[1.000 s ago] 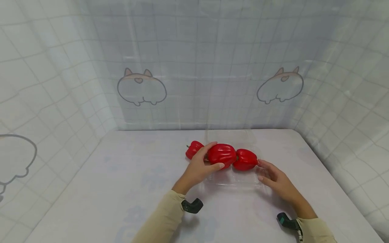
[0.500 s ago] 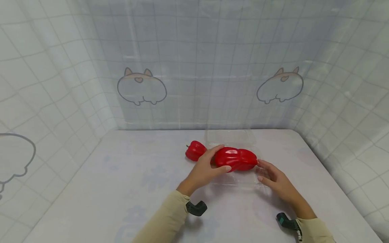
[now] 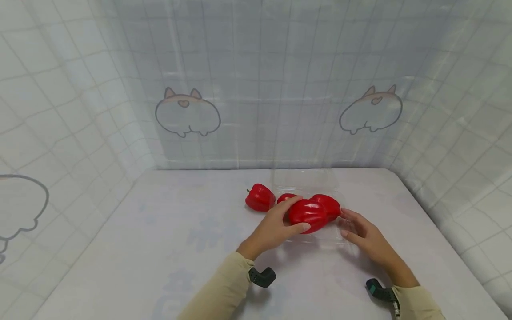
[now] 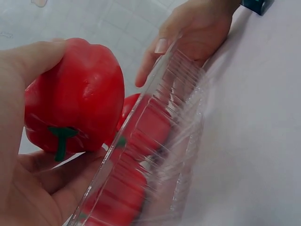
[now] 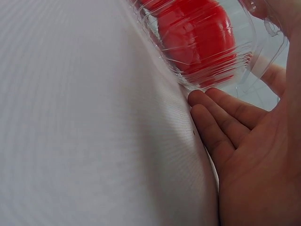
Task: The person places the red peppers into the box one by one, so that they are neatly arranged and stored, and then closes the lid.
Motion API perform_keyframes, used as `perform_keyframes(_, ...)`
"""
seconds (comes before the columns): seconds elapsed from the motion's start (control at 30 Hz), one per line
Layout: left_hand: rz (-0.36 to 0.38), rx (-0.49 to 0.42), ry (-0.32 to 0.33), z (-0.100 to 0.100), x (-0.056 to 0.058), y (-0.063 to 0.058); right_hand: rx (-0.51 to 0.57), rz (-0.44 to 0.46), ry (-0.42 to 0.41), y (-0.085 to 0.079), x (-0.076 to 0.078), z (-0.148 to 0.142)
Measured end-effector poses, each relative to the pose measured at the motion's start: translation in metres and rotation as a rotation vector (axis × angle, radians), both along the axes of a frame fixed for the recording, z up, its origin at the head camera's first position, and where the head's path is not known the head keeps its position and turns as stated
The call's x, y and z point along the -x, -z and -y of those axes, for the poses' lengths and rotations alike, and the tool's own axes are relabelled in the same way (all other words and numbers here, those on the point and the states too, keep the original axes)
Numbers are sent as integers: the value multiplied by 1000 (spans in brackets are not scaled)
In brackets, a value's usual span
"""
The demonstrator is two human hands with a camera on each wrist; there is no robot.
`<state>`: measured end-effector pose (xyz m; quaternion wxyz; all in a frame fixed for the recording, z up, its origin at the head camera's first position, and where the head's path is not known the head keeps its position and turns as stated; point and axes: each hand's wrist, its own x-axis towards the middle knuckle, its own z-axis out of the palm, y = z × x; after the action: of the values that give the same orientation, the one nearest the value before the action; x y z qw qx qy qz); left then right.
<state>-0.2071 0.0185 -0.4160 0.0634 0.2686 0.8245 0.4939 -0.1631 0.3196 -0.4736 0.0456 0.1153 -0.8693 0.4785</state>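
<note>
My left hand (image 3: pixel 274 226) holds a red bell pepper (image 3: pixel 308 215) between thumb and fingers, just above a transparent plastic clamshell box (image 3: pixel 306 240). The left wrist view shows the pepper's green stem pointing down, beside the box's rim. Two more red peppers lie inside the box: one (image 3: pixel 329 207) at its right end, another (image 3: pixel 286 197) at its left, partly hidden by my left hand. At the box's right end, my right hand (image 3: pixel 368 238) holds the edge, thumb and index finger around the corner. In the right wrist view its other fingers (image 5: pixel 235 117) rest low against the side.
Left of the box, another red pepper (image 3: pixel 260 198) lies on the white tabletop (image 3: pixel 168 240). The box's lid (image 3: pixel 304 178) is folded back toward the rear. Behind the table hangs a gridded curtain (image 3: pixel 276 111), with similar sheets at both sides.
My left hand has carried its pepper rightward and nearer to me, uncovering a pepper at the box's left end. The right hand has stayed almost still.
</note>
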Motion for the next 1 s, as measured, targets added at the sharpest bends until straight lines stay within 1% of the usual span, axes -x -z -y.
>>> perform_keyframes(0.13, -23, 18, 4, -3, 0, 0, 4, -6, 5, 0, 0, -2)
perform_keyframes(0.3, -44, 47, 2, -6, -2, 2, 41, 10, -11, 1, -1, -1)
perform_keyframes(0.43, -49, 94, 1, -9, -3, 2, 40, 5, -16, 3, 0, -1)
perform_keyframes(0.67, -45, 151, 24, -17, -5, 2, 59, 12, -24, 3, 1, -1)
perform_keyframes(0.87, -68, 234, -18, -22, -10, 2, 52, 18, -36, 1, 1, 1)
perform_keyframes(1.0, -99, 289, -21, -27, -11, 1, 53, 14, -34, 1, 0, 0)
